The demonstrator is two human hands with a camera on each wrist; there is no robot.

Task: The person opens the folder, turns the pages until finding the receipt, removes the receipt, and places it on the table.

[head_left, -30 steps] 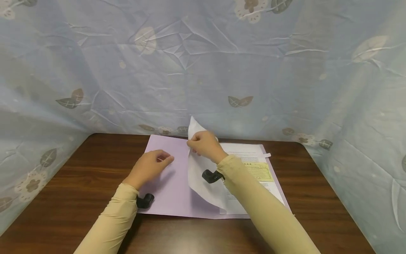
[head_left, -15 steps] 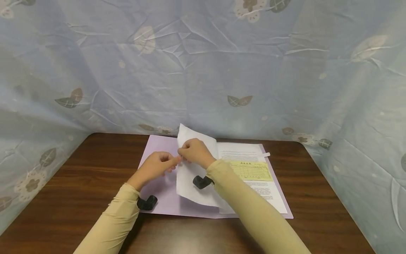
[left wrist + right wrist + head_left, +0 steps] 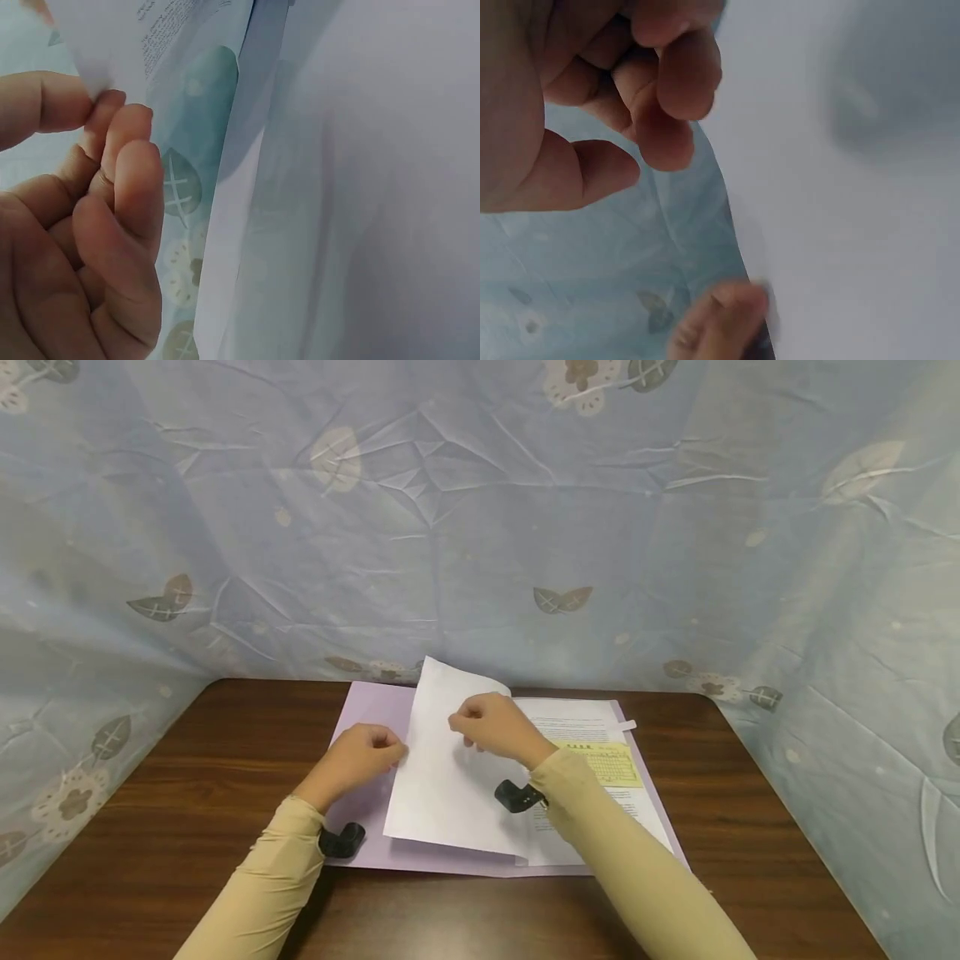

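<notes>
A lilac folder (image 3: pixel 373 697) lies spread on the table, its right half carrying printed sheets (image 3: pixel 555 710). One white page (image 3: pixel 435 785) is lifted and leans over toward the left half. Thumb and index finger of my left hand (image 3: pixel 356 766) pinch the left edge of this page; the left wrist view shows its corner between the fingertips of that hand (image 3: pixel 90 195). My right hand (image 3: pixel 501 727) hovers over the page with loosely bent fingers. In the right wrist view, a gap separates the thumb and fingers of this hand (image 3: pixel 622 97), and nothing is between them.
A yellow form slip (image 3: pixel 613 766) lies on the printed sheets. From the folder's right edge sticks a small white tab (image 3: pixel 627 726). The dark wooden table (image 3: pixel 750 827) ends at a patterned pale blue curtain (image 3: pixel 480 543) behind and at the sides.
The page has swung left and flattened toward the folder's left half. My left hand has taken its edge, while my right hand has let go and drawn back to the right.
</notes>
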